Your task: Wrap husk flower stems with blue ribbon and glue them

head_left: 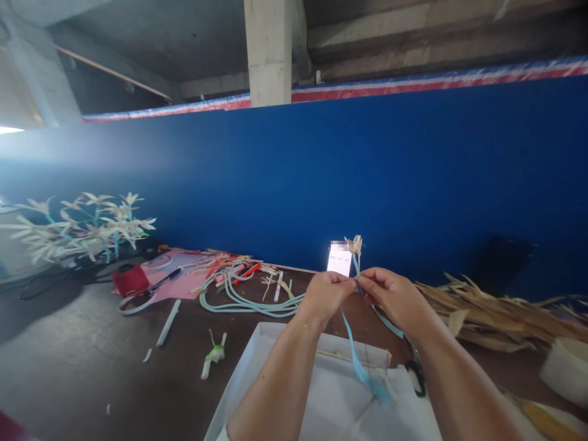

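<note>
My left hand [324, 297] and my right hand [390, 297] meet in front of me, fingertips pinched on a thin light blue stem [356, 264]. A small pale, dried-looking flower head [357, 244] tops this stem, pointing up. From under the fingers a light blue strip [351, 340] hangs down, its lower end blurred. Which fingers hold the stem and which the strip is hard to see. Behind the hands stands a lit phone [339, 264] showing a timer. Below them lies a white shallow box [271, 334], with black-handled scissors [416, 375] at its right edge.
Coiled pale blue tubing [243, 309], pink sheets [172, 278] and a red tape roll [131, 280] lie to the left. Finished-looking pale flowers [103, 223] stand at far left. Dried husks [487, 315] and a white roll [567, 367] are on the right. A blue partition [229, 184] closes the back.
</note>
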`<state>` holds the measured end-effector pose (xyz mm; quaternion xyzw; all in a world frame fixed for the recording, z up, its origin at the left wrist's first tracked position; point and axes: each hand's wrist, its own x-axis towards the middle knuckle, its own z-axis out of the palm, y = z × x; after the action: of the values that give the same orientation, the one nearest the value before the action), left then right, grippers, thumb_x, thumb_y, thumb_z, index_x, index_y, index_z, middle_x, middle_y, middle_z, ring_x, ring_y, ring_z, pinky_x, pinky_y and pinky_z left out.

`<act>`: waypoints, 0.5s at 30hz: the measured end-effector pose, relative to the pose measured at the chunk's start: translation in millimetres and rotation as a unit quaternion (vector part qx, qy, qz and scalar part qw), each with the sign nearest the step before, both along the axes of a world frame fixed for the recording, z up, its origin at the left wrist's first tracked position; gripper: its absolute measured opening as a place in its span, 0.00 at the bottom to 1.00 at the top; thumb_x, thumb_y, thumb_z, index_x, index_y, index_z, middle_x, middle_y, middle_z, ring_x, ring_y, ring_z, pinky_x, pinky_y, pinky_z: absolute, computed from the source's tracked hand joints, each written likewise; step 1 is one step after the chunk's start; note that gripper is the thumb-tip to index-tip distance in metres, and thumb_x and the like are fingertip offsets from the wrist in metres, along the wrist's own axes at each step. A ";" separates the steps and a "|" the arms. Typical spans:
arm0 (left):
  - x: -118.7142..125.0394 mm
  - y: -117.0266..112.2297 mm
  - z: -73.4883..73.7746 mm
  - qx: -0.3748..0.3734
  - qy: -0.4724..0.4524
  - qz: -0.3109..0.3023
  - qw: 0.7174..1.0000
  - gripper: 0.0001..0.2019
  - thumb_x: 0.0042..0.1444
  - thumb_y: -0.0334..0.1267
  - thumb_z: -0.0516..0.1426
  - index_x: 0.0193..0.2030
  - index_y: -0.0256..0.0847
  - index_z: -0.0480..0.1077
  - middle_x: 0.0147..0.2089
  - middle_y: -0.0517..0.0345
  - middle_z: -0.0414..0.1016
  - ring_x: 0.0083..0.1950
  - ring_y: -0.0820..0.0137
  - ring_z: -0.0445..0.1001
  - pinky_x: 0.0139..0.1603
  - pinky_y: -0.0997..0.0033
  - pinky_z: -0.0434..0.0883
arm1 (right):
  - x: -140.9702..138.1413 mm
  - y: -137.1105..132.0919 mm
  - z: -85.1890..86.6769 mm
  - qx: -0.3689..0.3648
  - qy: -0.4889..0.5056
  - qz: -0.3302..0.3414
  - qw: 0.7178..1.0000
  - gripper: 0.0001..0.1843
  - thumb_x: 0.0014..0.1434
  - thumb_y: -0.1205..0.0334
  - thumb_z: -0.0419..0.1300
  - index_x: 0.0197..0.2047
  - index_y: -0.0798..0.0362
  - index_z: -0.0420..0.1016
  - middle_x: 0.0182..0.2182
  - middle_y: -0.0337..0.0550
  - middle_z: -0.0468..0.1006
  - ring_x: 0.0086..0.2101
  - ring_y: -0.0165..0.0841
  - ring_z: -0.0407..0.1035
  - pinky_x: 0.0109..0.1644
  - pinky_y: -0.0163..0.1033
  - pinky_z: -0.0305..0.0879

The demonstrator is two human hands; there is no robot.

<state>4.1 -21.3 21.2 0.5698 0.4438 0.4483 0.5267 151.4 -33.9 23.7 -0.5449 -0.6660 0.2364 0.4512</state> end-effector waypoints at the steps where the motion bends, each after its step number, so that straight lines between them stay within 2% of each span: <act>1: 0.0 0.0 0.0 -0.006 -0.006 -0.004 1.000 0.13 0.42 0.44 0.58 0.29 0.35 0.71 0.23 0.61 0.66 0.23 0.77 0.59 0.25 0.76 0.56 | -0.3 -0.1 0.3 0.004 0.004 0.004 1.000 0.16 0.52 0.48 0.55 0.34 0.50 0.74 0.21 0.37 0.73 0.23 0.29 0.64 0.27 0.33 0.59; 9: 1.0 1.1 -2.1 -0.013 -0.049 -0.001 0.999 0.14 0.41 0.44 0.60 0.31 0.34 0.73 0.26 0.56 0.71 0.27 0.75 0.65 0.29 0.75 0.61 | -2.0 0.5 -1.3 -0.032 0.075 0.009 0.997 0.20 0.49 0.46 0.57 0.41 0.50 0.74 0.23 0.38 0.72 0.22 0.28 0.62 0.25 0.33 0.58; 15: 2.4 2.8 -3.7 -0.053 -0.130 -0.013 0.990 0.14 0.39 0.41 0.62 0.31 0.33 0.73 0.26 0.56 0.72 0.27 0.74 0.67 0.29 0.74 0.63 | -4.2 -0.1 -2.1 -0.039 0.110 0.023 0.993 0.20 0.49 0.47 0.59 0.42 0.51 0.74 0.23 0.39 0.72 0.23 0.29 0.63 0.26 0.34 0.59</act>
<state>6.5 -18.6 17.5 0.4839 0.3869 0.4877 0.6151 147.1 -34.1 21.6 -0.5173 -0.6152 0.3309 0.4944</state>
